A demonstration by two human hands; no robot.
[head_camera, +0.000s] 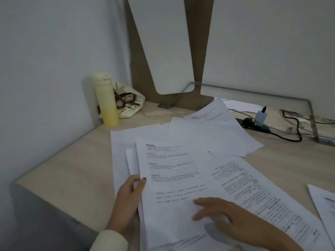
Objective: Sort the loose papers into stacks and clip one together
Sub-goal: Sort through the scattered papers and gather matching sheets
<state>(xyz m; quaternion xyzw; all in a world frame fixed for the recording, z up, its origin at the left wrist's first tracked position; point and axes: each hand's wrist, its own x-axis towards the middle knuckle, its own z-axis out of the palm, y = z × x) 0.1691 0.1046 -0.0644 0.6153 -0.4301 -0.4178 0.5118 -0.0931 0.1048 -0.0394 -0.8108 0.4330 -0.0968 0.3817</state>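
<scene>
Gathering paperwork at a pale wooden desk (59, 171), a person pinches the left edge of a sheaf of white printed sheets (172, 178) with the left hand (129, 194), thumb on top. The right hand (223, 212) lies flat on the top page, fingers straight and slightly spread. The sheaf rests on the desk nearest the camera, overlapping a second white page of dense print (257, 196) just to its right; another printed sheet (324, 205) pokes in at the right edge. Beyond, loose white papers (208, 134) fan across the middle of the desk, unsorted. Sorting appears to be at an early stage, with one stack under the hands. The next move likely calls for squaring that stack and drawing in the scattered pages; no clip is in sight, so one must be found. Farther back, a tall pale-yellow flask (107, 100) and a cream cloth bag (130, 104) stand in the corner, and a black power strip (257, 124) with cables lies at right.
</scene>
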